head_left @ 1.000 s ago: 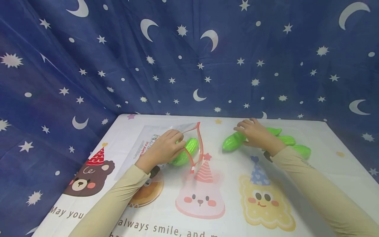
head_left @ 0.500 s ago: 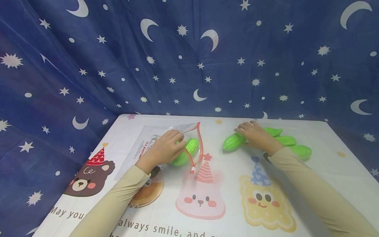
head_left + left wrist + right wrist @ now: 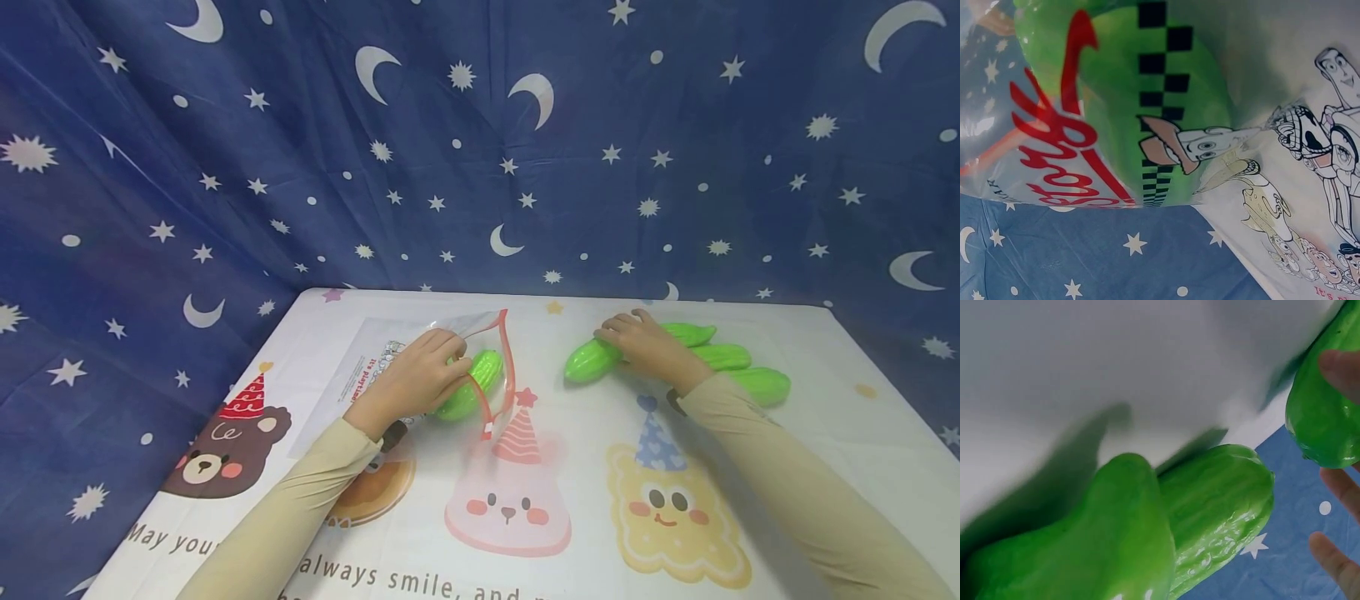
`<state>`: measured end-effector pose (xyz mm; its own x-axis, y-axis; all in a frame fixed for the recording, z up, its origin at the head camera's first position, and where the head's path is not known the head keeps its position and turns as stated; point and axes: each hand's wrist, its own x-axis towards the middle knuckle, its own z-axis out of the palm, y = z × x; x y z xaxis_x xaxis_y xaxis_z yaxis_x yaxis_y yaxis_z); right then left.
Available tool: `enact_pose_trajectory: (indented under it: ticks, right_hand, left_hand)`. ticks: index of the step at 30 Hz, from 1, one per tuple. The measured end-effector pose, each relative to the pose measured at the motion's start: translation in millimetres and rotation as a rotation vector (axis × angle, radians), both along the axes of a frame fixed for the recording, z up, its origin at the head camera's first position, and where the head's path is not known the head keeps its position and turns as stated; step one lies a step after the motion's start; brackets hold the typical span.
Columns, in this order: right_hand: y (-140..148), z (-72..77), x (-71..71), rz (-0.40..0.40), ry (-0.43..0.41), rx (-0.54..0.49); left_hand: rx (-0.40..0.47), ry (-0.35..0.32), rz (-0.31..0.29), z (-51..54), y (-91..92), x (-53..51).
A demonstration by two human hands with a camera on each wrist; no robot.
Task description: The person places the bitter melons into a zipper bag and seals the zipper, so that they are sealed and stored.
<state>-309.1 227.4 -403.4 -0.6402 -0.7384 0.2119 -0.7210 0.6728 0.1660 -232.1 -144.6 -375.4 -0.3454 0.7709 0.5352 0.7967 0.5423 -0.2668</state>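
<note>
My left hand [image 3: 420,371] pinches the mouth edge of a clear zip bag [image 3: 1297,206] with a red zip strip and cartoon print. Its mouth gapes to the right. A bumpy green cucumber-like vegetable [image 3: 456,407] lies inside, visible through the film in the left wrist view. At the right, my right hand [image 3: 645,346] holds another smooth green cucumber [image 3: 588,362], thumb [image 3: 1342,375] on one side and fingers on the other. That cucumber lies on the table, its far end hidden by the hand.
Several more green cucumbers, such as the nearest one [image 3: 765,386], lie side by side behind my right wrist. A white tablecloth [image 3: 585,517] with cartoon prints covers the table. A blue star-and-moon curtain [image 3: 450,208] stands along the back and left.
My right hand has shifted very slightly at the cucumber. My left hand, the bag and the vegetable in it look the same.
</note>
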Motion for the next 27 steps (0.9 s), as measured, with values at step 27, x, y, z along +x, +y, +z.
enact_pose_trajectory:
  ticks: [27]
  right_hand:
    - [5,6.8,14.4,0.228,0.184,-0.166]
  left_hand:
    - [0.0,0.003,-0.005,-2.1,0.2,-1.5]
